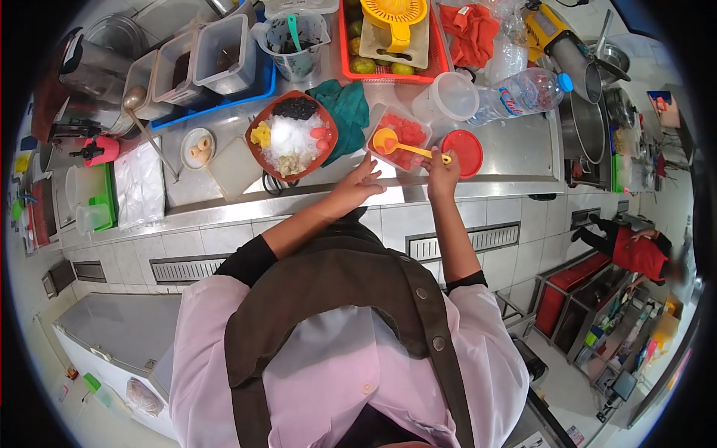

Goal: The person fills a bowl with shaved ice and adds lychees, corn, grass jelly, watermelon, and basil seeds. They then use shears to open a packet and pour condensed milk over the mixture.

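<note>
Yellow spoon [412, 148]: where is it, and who has it?

Its scoop end is in the clear tub [427, 137], at the red pieces [405, 130]. The right grip [444, 173] is clasped round the handle; the left grip [359, 181], fingers spread, holds nothing, near the tub.

Other filled containers?

The orange bowl [260, 157] carries a white, ice-like heap with black, yellow, pink and pale toppings. A small plate [187, 142] holds round pale pieces.

Room to move?

The tub sits near the front edge of the bench [523, 149]. Bare metal shows right of the red lid [461, 154].

Obstacles?

The lid, just beside the tub; a translucent container [430, 103] and water bottle [515, 97] behind; a teal cloth [346, 123] between tub and orange bowl.
</note>
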### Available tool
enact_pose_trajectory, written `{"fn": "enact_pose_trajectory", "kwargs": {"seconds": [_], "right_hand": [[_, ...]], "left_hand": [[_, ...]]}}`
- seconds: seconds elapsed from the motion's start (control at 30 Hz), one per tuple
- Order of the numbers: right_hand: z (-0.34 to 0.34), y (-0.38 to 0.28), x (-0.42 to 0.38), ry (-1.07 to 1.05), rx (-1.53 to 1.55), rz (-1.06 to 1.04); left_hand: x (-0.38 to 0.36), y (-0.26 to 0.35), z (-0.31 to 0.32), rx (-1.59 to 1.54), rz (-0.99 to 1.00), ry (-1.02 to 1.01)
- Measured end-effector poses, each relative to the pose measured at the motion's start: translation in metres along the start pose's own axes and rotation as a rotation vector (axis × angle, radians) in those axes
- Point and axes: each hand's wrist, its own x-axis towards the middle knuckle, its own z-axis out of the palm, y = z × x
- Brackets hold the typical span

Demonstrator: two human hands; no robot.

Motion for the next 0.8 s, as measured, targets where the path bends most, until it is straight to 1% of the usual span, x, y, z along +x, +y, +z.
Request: {"fn": "enact_pose_trajectory", "kwargs": {"seconds": [0.17,0.27,0.3,0.4,0.43,0.47,0.53,0.6,0.63,0.73,0.8], "right_hand": [[0.013,-0.032,-0.008,-0.049,-0.126,-0.137],[0.034,-0.040,-0.015,-0.074,-0.129,-0.185],[0.047,-0.046,-0.021,-0.099,-0.125,-0.170],[0.086,-0.038,-0.037,-0.174,-0.153,-0.261],[0.095,-0.029,-0.044,-0.249,-0.170,-0.347],[0.105,-0.032,-0.054,-0.306,-0.331,-0.475],[0.099,0.000,-0.051,-0.481,-0.567,-0.628],[0.098,0.010,-0.057,-0.529,-0.622,-0.697],[0.097,0.014,-0.060,-0.555,-0.650,-0.729],[0.097,0.020,-0.058,-0.610,-0.630,-0.873],[0.098,0.017,-0.058,-0.606,-0.635,-0.893]], "left_hand": [[-0.020,0.007,-0.015,0.064,-0.085,-0.101],[-0.035,0.015,-0.021,0.058,-0.042,-0.139],[-0.040,0.018,-0.023,0.059,-0.022,-0.137],[-0.057,0.031,-0.026,0.188,0.022,0.010],[-0.060,0.033,-0.028,0.248,0.050,0.075],[-0.064,0.035,-0.032,0.308,0.078,0.138],[-0.070,0.038,-0.041,0.375,0.126,0.233],[-0.076,0.039,-0.051,0.382,0.164,0.303],[-0.079,0.041,-0.054,0.432,0.152,0.350],[-0.080,0.033,-0.066,0.548,0.205,0.473],[-0.083,0.047,-0.060,0.602,0.165,0.510]]}}
